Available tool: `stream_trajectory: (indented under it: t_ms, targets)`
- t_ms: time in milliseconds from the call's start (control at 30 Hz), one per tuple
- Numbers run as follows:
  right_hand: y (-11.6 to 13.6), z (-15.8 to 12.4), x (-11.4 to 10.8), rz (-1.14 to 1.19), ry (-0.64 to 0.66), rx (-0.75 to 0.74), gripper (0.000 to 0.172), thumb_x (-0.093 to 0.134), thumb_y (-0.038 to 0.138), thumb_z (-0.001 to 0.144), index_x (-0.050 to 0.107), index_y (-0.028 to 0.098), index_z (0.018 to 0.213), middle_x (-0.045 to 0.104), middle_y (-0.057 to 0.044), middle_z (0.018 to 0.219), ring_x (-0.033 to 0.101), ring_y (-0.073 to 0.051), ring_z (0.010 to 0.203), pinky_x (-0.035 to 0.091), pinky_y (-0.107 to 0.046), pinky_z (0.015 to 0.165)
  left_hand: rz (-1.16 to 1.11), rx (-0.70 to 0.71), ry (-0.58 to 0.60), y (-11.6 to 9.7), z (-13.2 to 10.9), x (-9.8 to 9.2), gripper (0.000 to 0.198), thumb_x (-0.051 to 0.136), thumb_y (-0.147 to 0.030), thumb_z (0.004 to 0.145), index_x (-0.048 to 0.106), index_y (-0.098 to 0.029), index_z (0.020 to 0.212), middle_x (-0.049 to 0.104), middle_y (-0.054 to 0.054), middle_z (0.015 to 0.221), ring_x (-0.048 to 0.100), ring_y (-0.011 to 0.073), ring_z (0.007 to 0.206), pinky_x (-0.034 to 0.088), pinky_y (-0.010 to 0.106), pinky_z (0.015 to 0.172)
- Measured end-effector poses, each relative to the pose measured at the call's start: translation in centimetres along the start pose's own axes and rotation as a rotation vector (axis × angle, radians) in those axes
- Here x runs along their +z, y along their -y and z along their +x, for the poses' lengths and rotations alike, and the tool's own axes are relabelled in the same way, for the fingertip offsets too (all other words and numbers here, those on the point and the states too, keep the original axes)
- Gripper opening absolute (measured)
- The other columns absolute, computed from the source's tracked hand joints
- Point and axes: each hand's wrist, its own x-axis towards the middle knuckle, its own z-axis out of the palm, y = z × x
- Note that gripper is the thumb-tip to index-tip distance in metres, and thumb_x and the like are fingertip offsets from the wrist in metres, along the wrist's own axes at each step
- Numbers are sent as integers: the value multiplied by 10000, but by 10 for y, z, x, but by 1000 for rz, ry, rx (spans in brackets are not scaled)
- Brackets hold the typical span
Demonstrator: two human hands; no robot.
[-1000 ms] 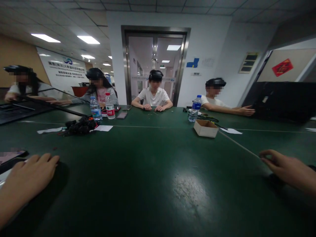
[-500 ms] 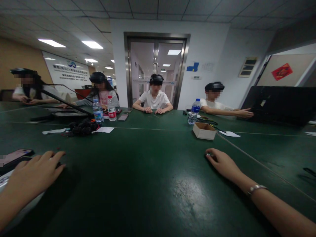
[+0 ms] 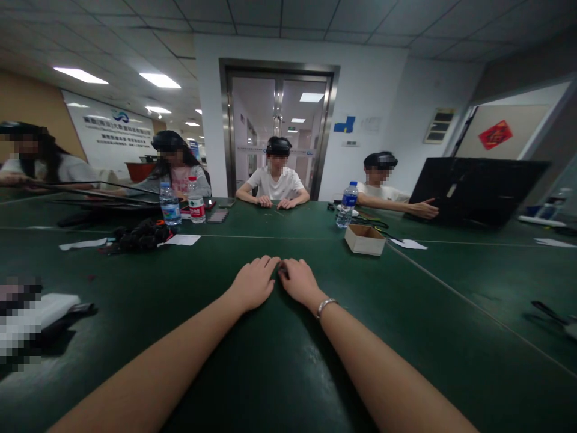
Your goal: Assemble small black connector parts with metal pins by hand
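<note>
My left hand [image 3: 255, 282] rests palm down on the green table [image 3: 252, 373], its fingers reaching forward and its thumb apart from them. Nothing shows in it. Close beside it, almost touching at the fingertips, is my right hand [image 3: 300, 281], with a silver bracelet [image 3: 325, 307] on the wrist. Its fingers are curled in around something small and dark, mostly hidden, whose kind I cannot make out.
An open cardboard box [image 3: 364, 242] stands ahead on the right, near a blue-labelled bottle [image 3: 347, 205]. Black gear [image 3: 140, 234] and two bottles are at the left. A white item [image 3: 47, 313] lies near left. Several people sit opposite, one holding a black panel [image 3: 473, 189].
Both hands have come together at the middle of the table, the left from the far left, the right from the right. The black panel at the right has tilted.
</note>
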Motion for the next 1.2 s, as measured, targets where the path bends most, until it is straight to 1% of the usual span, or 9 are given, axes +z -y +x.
stream_trajectory:
  t_ms: [100, 233, 367, 500, 633, 767, 867, 1000, 1200]
  targets:
    - [-2, 0, 1, -3, -5, 10, 208, 471, 206, 851, 586, 149, 1014, 632, -122, 1021, 537, -219, 934, 369, -342, 850, -245, 6, -21, 2, 22, 20, 433, 456, -133, 800, 473, -188, 1230, 558, 97, 1179, 536, 220, 1086, 424, 364, 958]
    - [-6, -1, -2, 99, -20, 26, 278, 485, 206, 829, 531, 165, 1101, 615, -109, 1061, 533, -223, 936, 394, -348, 834, -463, -47, -78, 11, 24, 32, 446, 483, -136, 782, 483, -217, 1220, 552, 84, 1177, 558, 208, 1063, 456, 364, 939]
    - [-9, 1, 1, 260, -58, 36, 471, 514, 153, 770, 416, 184, 1230, 561, -101, 1120, 528, -209, 970, 408, -352, 858, -538, -82, -102, 14, 23, 30, 510, 550, -162, 751, 469, -224, 1251, 568, 87, 1187, 561, 218, 1081, 458, 375, 938]
    - [-15, 3, 6, 398, -100, 69, 531, 536, 112, 685, 411, 174, 1197, 470, -102, 1161, 496, -202, 1018, 417, -359, 899, -536, -44, 21, 14, 30, 22, 576, 568, -187, 770, 409, -274, 1316, 644, 41, 1063, 603, 194, 993, 460, 339, 897]
    - [-23, 2, 0, 449, -41, 59, 513, 595, 132, 639, 461, 179, 1132, 446, -80, 1108, 470, -210, 1042, 415, -367, 914, -353, -36, 89, 20, 33, 17, 503, 552, -191, 800, 456, -297, 1282, 673, 12, 935, 597, 197, 919, 447, 335, 839]
    - [-34, -3, -12, 435, 82, -45, 448, 628, 108, 622, 535, 184, 1054, 520, -52, 1023, 486, -199, 985, 419, -360, 886, -214, -130, -2, 27, 26, 18, 279, 522, -235, 837, 598, -249, 1105, 672, 40, 991, 541, 220, 973, 423, 359, 851]
    - [-39, -4, -19, 455, 122, -23, 276, 667, 160, 659, 609, 168, 929, 550, -38, 943, 523, -163, 860, 449, -326, 813, -184, -183, -62, 27, 20, 17, 226, 537, -286, 833, 639, -261, 1033, 670, 44, 1018, 508, 252, 1011, 405, 417, 878]
    - [-45, -5, -24, 496, 141, 7, 307, 761, 280, 627, 672, 179, 903, 561, -28, 923, 551, -157, 849, 463, -320, 807, -397, -191, -31, 22, 18, 15, 215, 546, -347, 822, 656, -260, 984, 653, 38, 1007, 565, 221, 925, 452, 376, 816]
    - [-56, -6, -24, 611, 195, 20, 281, 753, 220, 626, 706, 196, 902, 598, -13, 912, 578, -136, 813, 485, -291, 786, -791, -243, -50, 21, 20, 22, 254, 630, -355, 764, 646, -210, 971, 658, 51, 990, 639, 178, 843, 507, 331, 789]
